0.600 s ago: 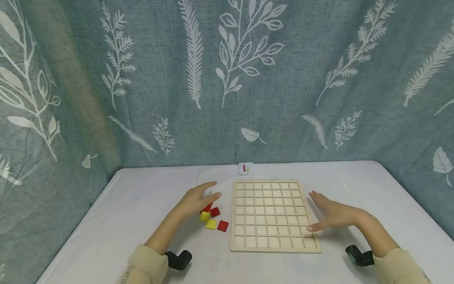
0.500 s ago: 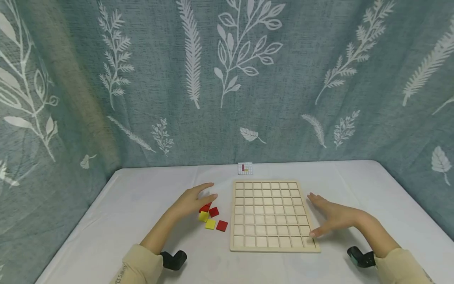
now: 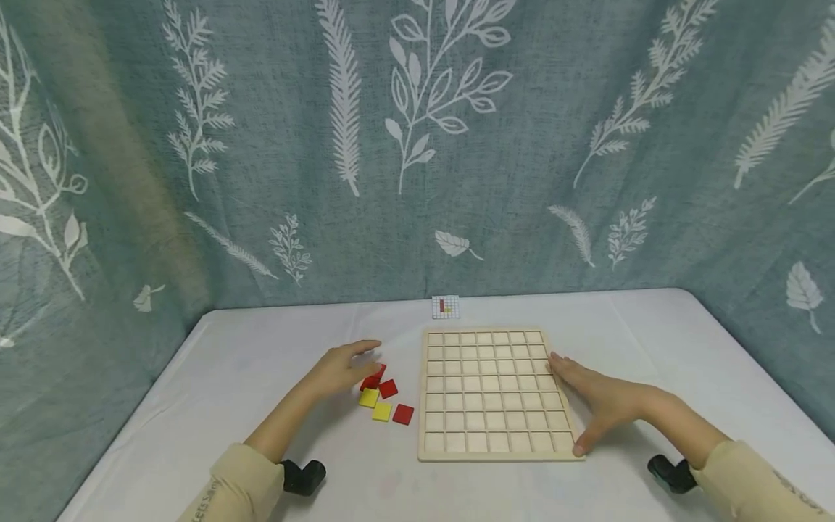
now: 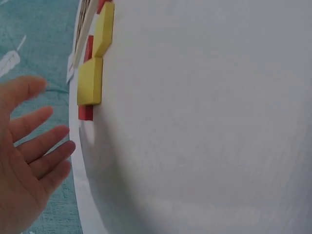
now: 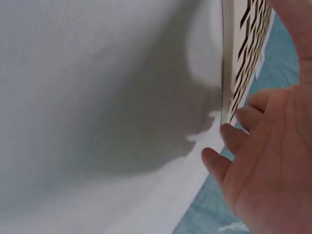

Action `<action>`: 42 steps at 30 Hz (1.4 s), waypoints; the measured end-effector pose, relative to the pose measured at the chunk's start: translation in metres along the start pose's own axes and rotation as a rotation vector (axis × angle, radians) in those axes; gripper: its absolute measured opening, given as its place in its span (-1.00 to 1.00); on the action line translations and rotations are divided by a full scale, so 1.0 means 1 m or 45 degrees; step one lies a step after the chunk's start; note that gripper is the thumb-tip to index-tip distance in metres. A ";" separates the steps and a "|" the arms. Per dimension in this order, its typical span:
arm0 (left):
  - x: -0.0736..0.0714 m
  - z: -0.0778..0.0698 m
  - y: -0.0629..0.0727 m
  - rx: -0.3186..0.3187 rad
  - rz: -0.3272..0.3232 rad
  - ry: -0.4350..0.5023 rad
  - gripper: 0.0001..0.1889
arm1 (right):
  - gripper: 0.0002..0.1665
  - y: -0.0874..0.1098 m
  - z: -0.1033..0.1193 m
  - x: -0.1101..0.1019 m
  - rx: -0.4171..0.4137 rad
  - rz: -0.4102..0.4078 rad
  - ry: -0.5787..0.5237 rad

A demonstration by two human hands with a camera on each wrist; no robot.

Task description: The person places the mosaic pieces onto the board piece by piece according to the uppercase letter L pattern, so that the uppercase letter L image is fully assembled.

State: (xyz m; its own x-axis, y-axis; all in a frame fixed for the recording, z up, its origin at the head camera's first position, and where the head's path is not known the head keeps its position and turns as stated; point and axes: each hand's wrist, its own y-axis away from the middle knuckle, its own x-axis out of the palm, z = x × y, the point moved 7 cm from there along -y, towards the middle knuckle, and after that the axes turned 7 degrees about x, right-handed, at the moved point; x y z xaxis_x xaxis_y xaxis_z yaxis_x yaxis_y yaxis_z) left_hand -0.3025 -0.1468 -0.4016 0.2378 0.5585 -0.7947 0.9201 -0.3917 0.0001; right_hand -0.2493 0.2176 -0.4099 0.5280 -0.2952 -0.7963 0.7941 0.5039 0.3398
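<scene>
A pale wooden board (image 3: 493, 402) with a grid of square recesses lies flat in the middle of the white table. At its right side is my right hand (image 3: 603, 397), thumb spread from the fingers, thumb tip over the near right corner and fingertips at the right edge. My left hand (image 3: 338, 373) hovers left of the board with relaxed fingers, holding nothing. Close by its thumb lie flat square tiles: a yellow tile (image 3: 368, 398), another yellow tile (image 4: 103, 30), a red tile (image 3: 388, 389) and a second red tile (image 3: 403, 415). More red pieces (image 3: 372, 380) lie partly overlapped by the hand.
Behind the board, a small card (image 3: 446, 307) printed with a grid and coloured squares lies near the table's back edge. A teal curtain (image 3: 261, 145) with white leaf patterns hangs around the white table (image 3: 261, 348). Both wrists carry a black device (image 3: 304, 478).
My left hand has drawn back leftward from above the tiles. The right hand has come closer to the board's right edge, and the head view has shifted slightly.
</scene>
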 end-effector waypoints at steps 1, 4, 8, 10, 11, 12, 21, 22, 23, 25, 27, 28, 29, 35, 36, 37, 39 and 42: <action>-0.001 0.001 0.000 0.012 -0.004 -0.006 -0.55 | 0.57 0.000 0.002 0.000 -0.007 0.002 0.022; -0.004 0.003 0.001 0.059 -0.015 -0.027 -0.58 | 0.56 -0.001 0.005 0.002 -0.006 0.028 0.053; -0.005 0.005 -0.001 0.116 -0.014 -0.038 -0.59 | 0.60 0.000 0.005 0.005 0.017 0.060 0.057; -0.004 0.005 -0.002 0.143 -0.008 -0.035 -0.61 | 0.61 0.001 0.001 0.007 0.034 0.065 0.047; -0.003 0.005 -0.003 0.158 -0.001 -0.030 -0.62 | 0.61 0.001 0.000 0.009 0.037 0.063 0.044; -0.002 0.005 -0.005 0.177 0.008 -0.032 -0.64 | 0.61 0.001 -0.002 0.010 0.033 0.058 0.044; 0.007 0.005 -0.023 0.080 0.101 -0.110 -0.78 | 0.62 0.001 -0.008 0.009 0.006 0.013 0.122; 0.008 0.006 -0.024 0.045 0.105 -0.113 -0.79 | 0.62 0.002 -0.007 0.008 0.003 0.014 0.123; 0.008 0.007 -0.025 0.017 0.109 -0.111 -0.80 | 0.62 0.001 -0.007 0.008 -0.005 0.016 0.122; 0.008 0.007 -0.026 -0.009 0.106 -0.106 -0.80 | 0.61 0.002 -0.007 0.007 -0.016 0.018 0.102; 0.007 0.008 -0.026 -0.028 0.091 -0.092 -0.78 | 0.60 0.002 -0.007 0.008 -0.031 0.009 0.073; 0.006 0.008 -0.026 -0.036 0.081 -0.081 -0.78 | 0.59 0.003 -0.006 0.008 -0.037 0.003 0.059; 0.005 0.009 -0.026 -0.040 0.074 -0.071 -0.77 | 0.59 0.003 -0.006 0.009 -0.042 -0.005 0.054; 0.003 0.014 -0.026 -0.030 0.041 -0.068 -0.72 | 0.60 0.004 -0.005 0.011 -0.022 -0.061 0.092; 0.002 0.014 -0.026 -0.020 0.036 -0.071 -0.72 | 0.61 0.004 -0.005 0.011 -0.015 -0.065 0.096; 0.002 0.014 -0.025 -0.012 0.034 -0.068 -0.71 | 0.61 0.003 -0.005 0.011 -0.010 -0.066 0.097; 0.001 0.015 -0.025 -0.012 0.033 -0.054 -0.70 | 0.61 0.002 -0.006 0.010 -0.003 -0.063 0.094; 0.002 0.017 -0.024 -0.021 0.042 -0.027 -0.68 | 0.61 0.001 -0.007 0.010 -0.019 -0.052 0.082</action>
State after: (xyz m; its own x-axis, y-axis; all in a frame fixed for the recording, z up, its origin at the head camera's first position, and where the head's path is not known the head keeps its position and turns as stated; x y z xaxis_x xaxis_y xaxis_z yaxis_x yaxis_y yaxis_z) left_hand -0.3290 -0.1487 -0.4134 0.2618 0.5298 -0.8067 0.9168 -0.3977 0.0363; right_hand -0.2457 0.2208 -0.4207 0.4743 -0.2633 -0.8400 0.8098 0.5048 0.2990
